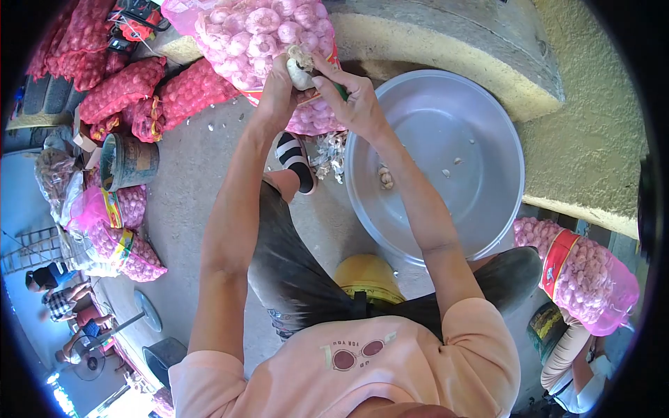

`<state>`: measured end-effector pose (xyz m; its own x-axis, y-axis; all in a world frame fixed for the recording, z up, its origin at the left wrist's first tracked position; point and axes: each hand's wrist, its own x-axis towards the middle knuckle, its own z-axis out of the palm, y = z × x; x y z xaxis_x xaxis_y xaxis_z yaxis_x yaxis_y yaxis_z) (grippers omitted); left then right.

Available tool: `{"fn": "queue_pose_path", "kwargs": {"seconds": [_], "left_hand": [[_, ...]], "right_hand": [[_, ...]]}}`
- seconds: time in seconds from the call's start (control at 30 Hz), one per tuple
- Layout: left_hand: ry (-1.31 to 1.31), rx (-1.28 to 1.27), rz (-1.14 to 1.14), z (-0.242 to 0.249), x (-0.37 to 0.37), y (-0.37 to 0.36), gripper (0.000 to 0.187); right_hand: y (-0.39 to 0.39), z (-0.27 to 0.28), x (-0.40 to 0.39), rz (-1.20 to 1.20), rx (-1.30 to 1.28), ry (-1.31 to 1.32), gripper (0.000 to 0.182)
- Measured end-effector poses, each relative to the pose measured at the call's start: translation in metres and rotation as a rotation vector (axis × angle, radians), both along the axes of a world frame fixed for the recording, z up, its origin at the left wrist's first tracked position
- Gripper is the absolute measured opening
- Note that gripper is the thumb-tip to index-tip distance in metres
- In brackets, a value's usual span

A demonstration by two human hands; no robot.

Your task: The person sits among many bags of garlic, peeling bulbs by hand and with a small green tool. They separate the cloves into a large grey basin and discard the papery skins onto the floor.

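Note:
A white garlic bulb (pixel 300 75) with dry roots is held up in front of a mesh sack of garlic (pixel 258 42). My left hand (pixel 279 94) is closed around the bulb's left side. My right hand (pixel 354 103) presses against its other side with thumb and index finger. A green handle (pixel 341 91) shows in my right palm; the rest of that tool is hidden by the fingers. Below my right forearm stands a large grey basin (pixel 481 132). A few peeled garlic cloves (pixel 385 177) lie in it.
Garlic skins (pixel 331 153) litter the floor beside my sandalled foot (pixel 296 160). A concrete ledge (pixel 446 35) curves behind the basin. Red mesh sacks (pixel 188 94) and a dark bucket (pixel 129 161) are at left. Another person sits by a garlic sack (pixel 592 279) at right.

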<state>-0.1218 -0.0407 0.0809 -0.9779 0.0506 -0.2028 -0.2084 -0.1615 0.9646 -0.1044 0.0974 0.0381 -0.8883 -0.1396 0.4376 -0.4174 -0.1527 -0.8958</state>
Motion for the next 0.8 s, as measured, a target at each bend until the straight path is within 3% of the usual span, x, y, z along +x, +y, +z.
{"fn": "queue_pose_path", "kwargs": {"seconds": [0.33,0.5,0.57,0.63,0.77,0.8], "left_hand": [[-0.019,0.018,-0.016,-0.005,-0.004,-0.001,0.052],[0.095,0.043,-0.037,-0.011,-0.005,0.001,0.052],[0.222,-0.187,0.007,-0.017,-0.006,0.001,0.048],[0.231,-0.225,0.036,-0.014,-0.004,0.003,0.046],[0.201,-0.213,0.051,-0.005,0.001,0.003,0.045],[0.203,-0.214,0.053,-0.005,0.0,0.003,0.045]], "right_hand": [[-0.009,0.005,0.001,0.191,-0.218,-0.21,0.052],[-0.016,-0.005,-0.008,0.09,-0.185,-0.178,0.047],[-0.019,-0.007,-0.009,0.067,-0.215,-0.183,0.046],[-0.021,-0.003,-0.007,0.06,-0.266,-0.321,0.044],[-0.024,-0.004,-0.011,0.012,-0.239,-0.254,0.044],[-0.023,0.003,-0.008,0.076,-0.353,-0.339,0.043]]}}
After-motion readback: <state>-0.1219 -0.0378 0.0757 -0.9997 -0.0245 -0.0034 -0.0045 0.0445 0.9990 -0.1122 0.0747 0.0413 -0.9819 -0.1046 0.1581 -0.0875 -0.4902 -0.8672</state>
